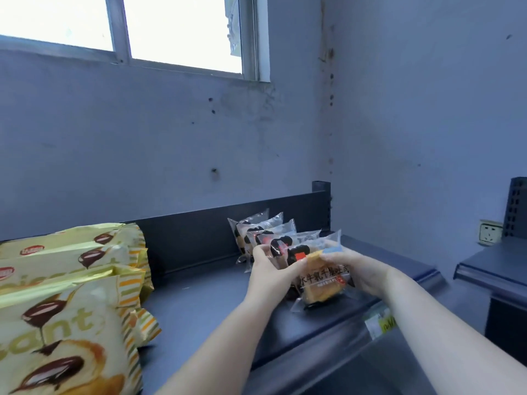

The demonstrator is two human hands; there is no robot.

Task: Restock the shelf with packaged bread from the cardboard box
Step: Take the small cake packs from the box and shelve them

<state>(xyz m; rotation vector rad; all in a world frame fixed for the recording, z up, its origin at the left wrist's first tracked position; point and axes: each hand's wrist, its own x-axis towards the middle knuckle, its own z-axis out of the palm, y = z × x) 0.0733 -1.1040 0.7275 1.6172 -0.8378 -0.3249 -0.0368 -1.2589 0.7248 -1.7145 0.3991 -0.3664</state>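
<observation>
Done: a row of bread packs (261,232) is stood on the shelf (199,303) at 1 o'clock.
Now: the front pack (322,276) is gripped by the left hand (273,269) and right hand (359,269).
Left: cannot be told; the box is not seen.

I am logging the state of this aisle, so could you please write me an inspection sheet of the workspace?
Surface: dark shelf, bare in the middle.
Job's things: row of clear bread packets standing along the right; front packet held at the shelf edge.
Clutter: yellow croissant bags stacked on the left.
Hands: left hand and right hand both grip the front packet.
Cables: nothing seen.
Surroundings: window, wall socket, second shelf, price tag.
</observation>
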